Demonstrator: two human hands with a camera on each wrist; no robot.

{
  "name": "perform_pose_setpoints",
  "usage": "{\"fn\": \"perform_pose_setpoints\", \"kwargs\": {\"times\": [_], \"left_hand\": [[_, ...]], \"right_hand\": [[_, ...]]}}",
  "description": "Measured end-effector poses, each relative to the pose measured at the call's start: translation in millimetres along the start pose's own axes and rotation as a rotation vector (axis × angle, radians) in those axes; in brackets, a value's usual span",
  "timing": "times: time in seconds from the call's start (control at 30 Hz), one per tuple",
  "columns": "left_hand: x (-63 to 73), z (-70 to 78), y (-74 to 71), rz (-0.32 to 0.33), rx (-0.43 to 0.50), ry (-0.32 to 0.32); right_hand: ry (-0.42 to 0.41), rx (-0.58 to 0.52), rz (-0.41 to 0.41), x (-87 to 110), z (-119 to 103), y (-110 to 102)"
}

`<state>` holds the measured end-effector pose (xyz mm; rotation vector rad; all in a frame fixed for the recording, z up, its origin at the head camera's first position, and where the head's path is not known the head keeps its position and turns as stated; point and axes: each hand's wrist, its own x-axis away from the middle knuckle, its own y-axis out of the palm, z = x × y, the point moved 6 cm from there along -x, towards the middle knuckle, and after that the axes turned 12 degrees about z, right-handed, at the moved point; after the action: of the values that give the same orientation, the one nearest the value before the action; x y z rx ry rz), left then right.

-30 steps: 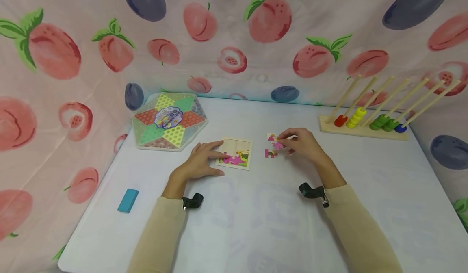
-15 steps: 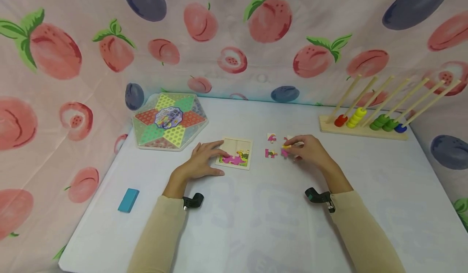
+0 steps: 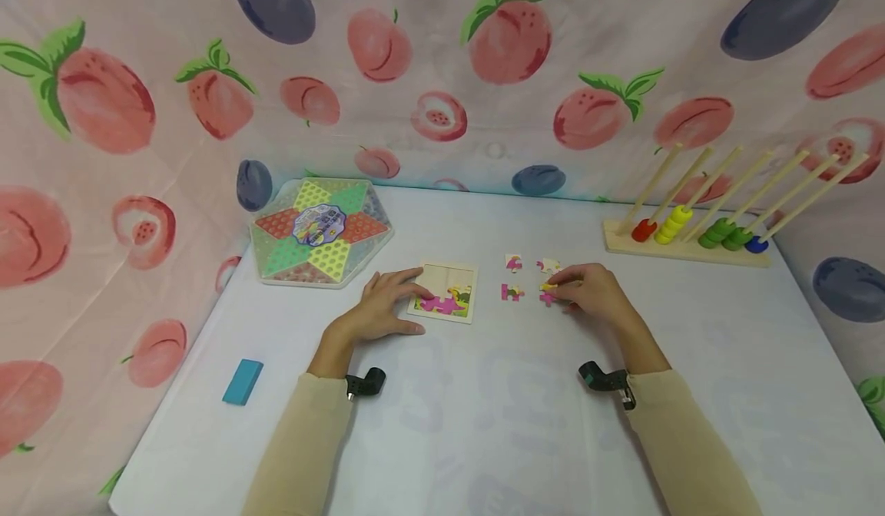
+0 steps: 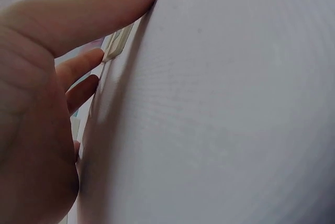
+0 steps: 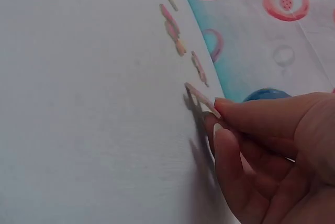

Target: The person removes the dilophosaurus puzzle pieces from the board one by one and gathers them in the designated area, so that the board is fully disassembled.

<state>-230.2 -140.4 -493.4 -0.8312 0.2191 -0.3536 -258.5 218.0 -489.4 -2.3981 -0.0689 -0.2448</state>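
My right hand [image 3: 593, 295] pinches a pink and yellow jigsaw piece [image 3: 547, 296] between thumb and fingertips. In the right wrist view this puzzle piece [image 5: 198, 94] tilts, one end low over the white tabletop. Three other jigsaw pieces lie nearby: a pink one [image 3: 513, 262] at the back, a pink and green one [image 3: 511, 292] in front of it, and a pale one [image 3: 548, 266] just behind the pinched piece. My left hand [image 3: 379, 305] rests its extended fingers on the left side of a small wooden puzzle tray [image 3: 433, 276]. Joined pink and green pieces fill the tray's near part.
A hexagonal star-patterned board game [image 3: 321, 228] lies at the back left. A blue block [image 3: 243, 382] sits at the left. On the back right stands a wooden bead rack [image 3: 684, 247] with tall leaning rods. Fruit-print cloth hangs behind the table [image 3: 470, 424].
My right hand has moved right and toward me with the pinched jigsaw piece, away from the pieces on the left. The pale piece has come into view. My left hand stays on the tray.
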Motion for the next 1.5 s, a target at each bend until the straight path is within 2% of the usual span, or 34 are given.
{"fn": "perform_pose_setpoints", "kwargs": {"times": [0.27,0.43,0.87,1.3,1.5], "left_hand": [[-0.3,-0.1,1.2,0.001,0.01,-0.007],[-0.5,-0.4,1.7,0.004,0.014,-0.005],[-1.0,-0.5,1.5,0.006,0.01,-0.001],[-0.5,-2.5,2.8,0.005,0.007,-0.015],[-0.9,-3.4,2.7,0.003,0.008,-0.019]], "right_hand": [[0.022,0.049,0.053,3.4,-1,2],[0.034,0.09,0.05,3.7,-4,1],[-0.011,0.225,0.062,3.4,-8,1],[-0.015,0.203,0.06,4.0,-10,4],[-0.042,0.188,0.065,3.7,-14,5]]}}
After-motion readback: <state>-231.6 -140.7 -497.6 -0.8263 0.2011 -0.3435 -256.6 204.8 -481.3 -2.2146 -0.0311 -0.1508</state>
